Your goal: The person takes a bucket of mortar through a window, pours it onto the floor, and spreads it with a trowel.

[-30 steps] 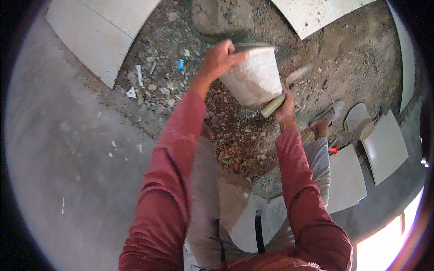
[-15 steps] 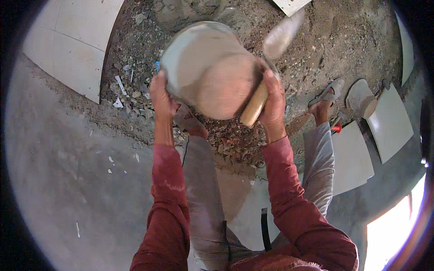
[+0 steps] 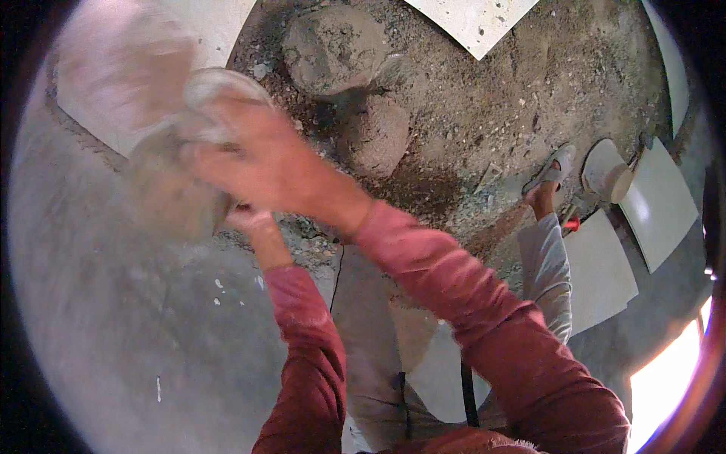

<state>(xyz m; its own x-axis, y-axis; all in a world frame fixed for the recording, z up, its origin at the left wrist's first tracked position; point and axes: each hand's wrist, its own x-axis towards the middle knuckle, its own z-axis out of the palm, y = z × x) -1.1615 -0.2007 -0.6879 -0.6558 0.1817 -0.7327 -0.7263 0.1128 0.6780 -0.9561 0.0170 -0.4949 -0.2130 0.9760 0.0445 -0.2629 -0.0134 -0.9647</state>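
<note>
My left hand [image 3: 246,216] grips the bucket [image 3: 155,185], which is smeared by motion at the left, over the edge of the grey floor. My right hand [image 3: 265,159] reaches across it and is too blurred to show what its fingers hold; a pinkish streak above it cannot be made out. Right of the bucket, two lumpy grey mounds of wet mix [image 3: 333,49] lie on rubble-strewn soil [image 3: 491,106].
Pale tiles lie at upper left, a tile [image 3: 476,26] at the top, and tiles [image 3: 658,200] at right beside an upturned bucket [image 3: 605,174] and a red-handled object [image 3: 571,225]. My sandalled foot [image 3: 552,174] stands on the soil. Grey floor [image 3: 98,303] spans the lower left.
Both hands and the bucket have swung left from the middle, my right arm crossing over. A second mound now shows where the bucket was. The trowel is no longer distinct.
</note>
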